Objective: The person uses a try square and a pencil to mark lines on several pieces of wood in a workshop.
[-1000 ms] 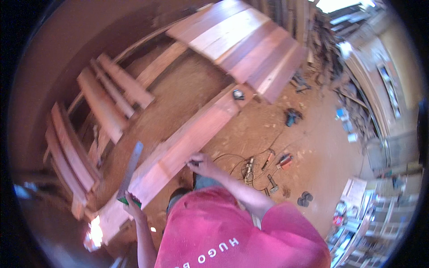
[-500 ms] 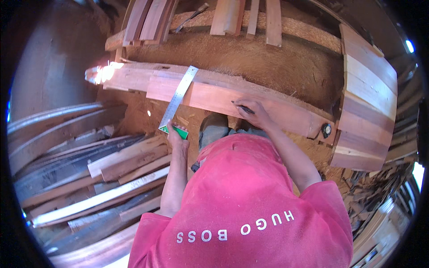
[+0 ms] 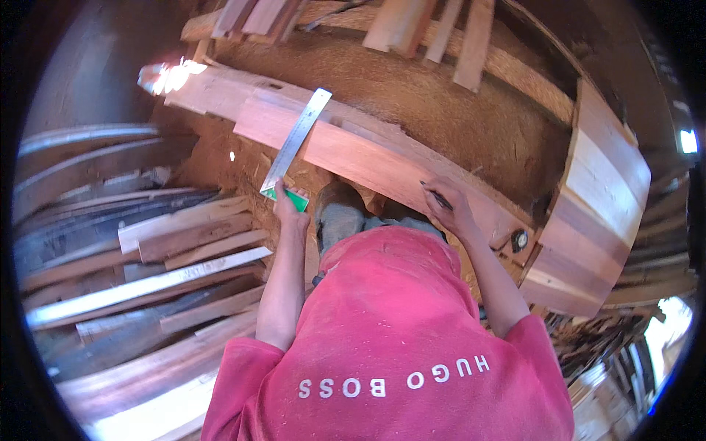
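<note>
A long reddish wooden plank lies across in front of me. My left hand grips the green handle of a try square, whose steel blade lies slanted across the plank's face. My right hand rests on the plank further right and holds a dark pencil, tip on the wood. My pink shirt fills the lower middle of the view, with a grey-trousered knee between the hands.
Several loose boards are stacked on the ground at the left. A sawdust-covered surface lies behind the plank, more boards at the top. A curved panel of joined boards stands at the right, a small round object near it.
The view has swung round over the last second and closed in on the plank. Both hands stay on the plank, the square still under the left and the pencil in the right.
</note>
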Demonstrator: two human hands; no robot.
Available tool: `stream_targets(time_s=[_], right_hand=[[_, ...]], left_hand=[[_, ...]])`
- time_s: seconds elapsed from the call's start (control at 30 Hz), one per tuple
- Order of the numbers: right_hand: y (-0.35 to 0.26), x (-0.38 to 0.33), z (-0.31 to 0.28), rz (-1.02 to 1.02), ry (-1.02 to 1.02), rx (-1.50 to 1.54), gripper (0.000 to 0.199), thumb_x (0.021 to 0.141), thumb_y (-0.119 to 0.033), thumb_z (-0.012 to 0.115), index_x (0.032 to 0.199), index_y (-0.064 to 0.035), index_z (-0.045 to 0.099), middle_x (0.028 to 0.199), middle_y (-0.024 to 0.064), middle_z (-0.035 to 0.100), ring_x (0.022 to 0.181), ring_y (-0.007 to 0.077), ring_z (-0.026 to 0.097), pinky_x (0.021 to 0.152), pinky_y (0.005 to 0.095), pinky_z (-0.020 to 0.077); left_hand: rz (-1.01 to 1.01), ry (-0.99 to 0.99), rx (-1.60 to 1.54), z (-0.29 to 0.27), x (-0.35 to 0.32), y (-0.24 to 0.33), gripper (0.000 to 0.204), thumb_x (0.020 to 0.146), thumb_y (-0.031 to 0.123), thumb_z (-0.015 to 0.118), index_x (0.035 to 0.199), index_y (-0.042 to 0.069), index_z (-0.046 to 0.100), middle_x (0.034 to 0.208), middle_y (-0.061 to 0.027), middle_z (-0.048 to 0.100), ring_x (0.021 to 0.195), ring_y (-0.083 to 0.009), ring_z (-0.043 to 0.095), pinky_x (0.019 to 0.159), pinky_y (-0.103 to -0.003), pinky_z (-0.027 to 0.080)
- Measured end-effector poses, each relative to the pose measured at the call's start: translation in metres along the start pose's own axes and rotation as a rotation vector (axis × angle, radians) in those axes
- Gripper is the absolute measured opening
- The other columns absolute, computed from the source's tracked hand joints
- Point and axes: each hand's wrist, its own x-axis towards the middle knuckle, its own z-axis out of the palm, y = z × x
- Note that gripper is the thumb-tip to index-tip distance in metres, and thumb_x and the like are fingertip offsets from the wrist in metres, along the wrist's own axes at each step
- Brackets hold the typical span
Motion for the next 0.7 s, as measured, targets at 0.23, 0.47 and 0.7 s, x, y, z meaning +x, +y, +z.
stream_targets(time_s=[0.23, 0.47, 0.7], right_hand=[[0.016, 0.006, -0.011, 0.33, -0.025, -0.087, 0.026, 0.106, -0.022, 0.053, 0.108, 0.0007, 0.066, 0.099, 0.0191, 0.069, 0.095, 0.0319, 0.068, 0.083, 0.0402, 0.0517], [-0.038, 0.064, 0.029, 0.169, -0.249, -0.342, 0.025, 0.106, -0.02, 0.056, 0.107, 0.0028, 0.066, 0.097, 0.0211, 0.068, 0.092, 0.036, 0.068, 0.083, 0.043, 0.0519], [-0.066, 0.115, 0.055, 0.053, -0.436, -0.402, 0.015, 0.1, -0.011, 0.063, 0.109, 0.0004, 0.068, 0.099, 0.0211, 0.068, 0.092, 0.0376, 0.068, 0.082, 0.0439, 0.0532]], left_hand=[[0.272, 0.157, 0.272, 0.064, 0.009, -0.026, 0.033, 0.099, 0.033, 0.072, 0.11, 0.007, 0.057, 0.078, -0.004, 0.063, 0.067, -0.0174, 0.065, 0.06, -0.033, 0.053], [0.508, 0.315, 0.383, 0.076, 0.045, -0.035, 0.054, 0.097, 0.038, 0.071, 0.127, -0.001, 0.048, 0.11, -0.0204, 0.068, 0.1, -0.0335, 0.066, 0.089, -0.047, 0.05], [0.456, 0.311, 0.443, 0.094, 0.038, -0.022, 0.053, 0.094, 0.036, 0.073, 0.122, 0.0, 0.046, 0.108, -0.0227, 0.064, 0.101, -0.0376, 0.064, 0.089, -0.048, 0.049]])
